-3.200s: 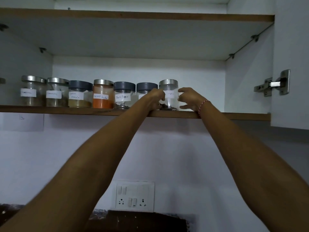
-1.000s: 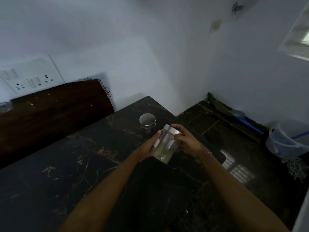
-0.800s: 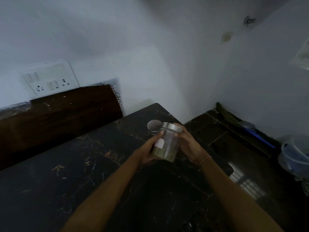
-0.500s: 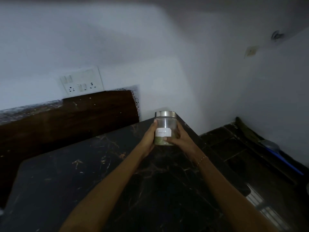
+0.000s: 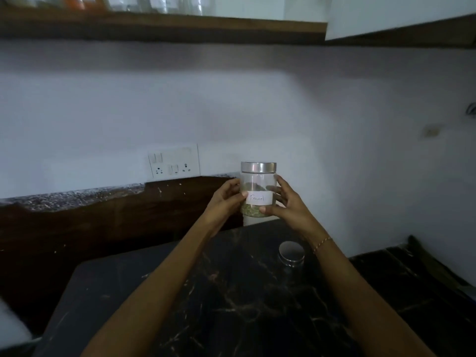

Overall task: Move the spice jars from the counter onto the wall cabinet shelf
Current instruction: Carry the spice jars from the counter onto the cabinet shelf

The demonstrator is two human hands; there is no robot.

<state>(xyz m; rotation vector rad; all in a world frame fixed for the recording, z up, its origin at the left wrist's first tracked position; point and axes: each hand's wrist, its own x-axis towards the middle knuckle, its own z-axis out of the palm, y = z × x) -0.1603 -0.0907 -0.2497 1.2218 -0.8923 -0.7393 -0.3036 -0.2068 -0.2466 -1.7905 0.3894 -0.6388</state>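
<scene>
Both hands, left [image 5: 226,199] and right [image 5: 286,202], hold the fennel jar [image 5: 258,189] upright above the counter [image 5: 231,305], another jar [image 5: 291,253] on the counter below-right of it.

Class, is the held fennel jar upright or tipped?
Upright: the fennel jar has its steel lid on top and its label reads level.

Only legible txt I get: handwritten "Fennel" on the white label [image 5: 259,198] stuck to front of the glass jar [image 5: 258,189]. Labels on the jars on the shelf [image 5: 164,20] up top are too blurred, can't read them.
</scene>
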